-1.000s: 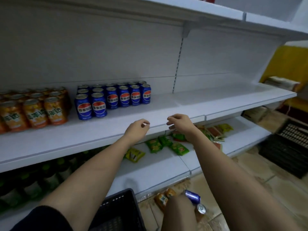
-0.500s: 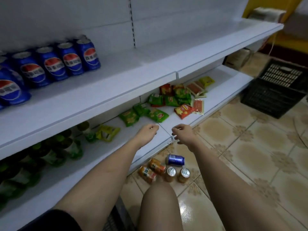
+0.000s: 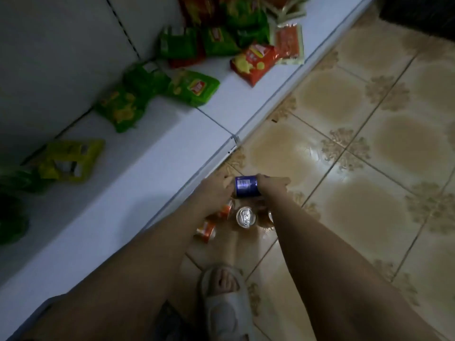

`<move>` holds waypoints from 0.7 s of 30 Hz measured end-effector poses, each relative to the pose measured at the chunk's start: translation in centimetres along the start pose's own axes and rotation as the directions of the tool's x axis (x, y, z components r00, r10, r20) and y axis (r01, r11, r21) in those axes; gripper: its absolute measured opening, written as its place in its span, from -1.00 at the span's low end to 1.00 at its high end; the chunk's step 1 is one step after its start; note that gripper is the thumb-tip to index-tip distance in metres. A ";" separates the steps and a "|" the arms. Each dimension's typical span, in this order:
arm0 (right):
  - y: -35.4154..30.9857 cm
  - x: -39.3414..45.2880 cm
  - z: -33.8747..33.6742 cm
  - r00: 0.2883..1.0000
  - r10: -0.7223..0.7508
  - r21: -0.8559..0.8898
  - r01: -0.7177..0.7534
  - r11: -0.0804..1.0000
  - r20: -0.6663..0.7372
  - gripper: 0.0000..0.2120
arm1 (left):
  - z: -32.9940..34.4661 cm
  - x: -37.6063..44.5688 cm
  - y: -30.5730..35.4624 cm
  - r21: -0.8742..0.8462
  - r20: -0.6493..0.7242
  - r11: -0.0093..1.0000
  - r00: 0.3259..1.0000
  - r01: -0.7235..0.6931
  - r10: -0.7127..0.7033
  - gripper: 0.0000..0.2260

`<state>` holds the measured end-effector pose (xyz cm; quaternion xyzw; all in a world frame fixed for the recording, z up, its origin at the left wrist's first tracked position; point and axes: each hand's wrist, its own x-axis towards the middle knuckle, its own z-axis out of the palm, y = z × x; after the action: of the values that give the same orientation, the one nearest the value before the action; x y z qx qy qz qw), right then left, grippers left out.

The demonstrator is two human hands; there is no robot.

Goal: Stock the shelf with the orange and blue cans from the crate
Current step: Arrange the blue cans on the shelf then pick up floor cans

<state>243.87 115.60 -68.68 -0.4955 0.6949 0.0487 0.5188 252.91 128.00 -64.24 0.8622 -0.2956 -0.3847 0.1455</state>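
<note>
A blue can [image 3: 247, 187] lies on its side on the tiled floor by the foot of the bottom shelf [image 3: 138, 183]. My right hand [image 3: 273, 185] curls over its right end. My left hand [image 3: 216, 190] lies against the can's left end and covers the top of an orange can [image 3: 225, 212]; its fingers are hidden. A second orange can [image 3: 206, 230] lies on its side under my left forearm. One can stands upright with its silver lid [image 3: 246, 217] facing up, and another is mostly hidden under my right wrist.
Green, red and yellow snack packets [image 3: 192, 88] lie scattered on the bottom shelf. A foot in a white slipper [image 3: 226, 303] stands just below the cans. A dark crate corner [image 3: 418, 16] shows at the top right. Beige floor tiles [image 3: 369, 168] spread to the right.
The view has tipped down from the can shelf to the floor. Both hands have dropped from the shelf edge to the cans, and my right hand has closed on the blue can.
</note>
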 end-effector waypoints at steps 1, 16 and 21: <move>0.2 1.3 0.6 0.999 0.049 0.047 -0.049 0.998 0.015 -0.23 | 1.2 1.3 -0.4 -0.019 0.024 1.000 1.000 0.002 -0.002 -0.66; 1.8 1.1 2.7 0.975 -0.112 0.448 0.014 0.894 0.192 -0.45 | 2.5 -0.3 -2.4 -0.392 0.014 0.915 0.996 0.092 -0.094 -0.59; 0.7 -9.3 -2.1 0.810 -0.261 0.724 -0.262 0.638 0.524 -0.56 | -3.5 -10.5 -2.9 -0.525 -0.096 0.851 0.993 0.012 -0.074 -0.68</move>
<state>241.63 120.65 -60.88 -0.1859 0.4527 -0.1013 0.8662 251.13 136.90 -57.22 0.8169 -0.1515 -0.4044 0.3824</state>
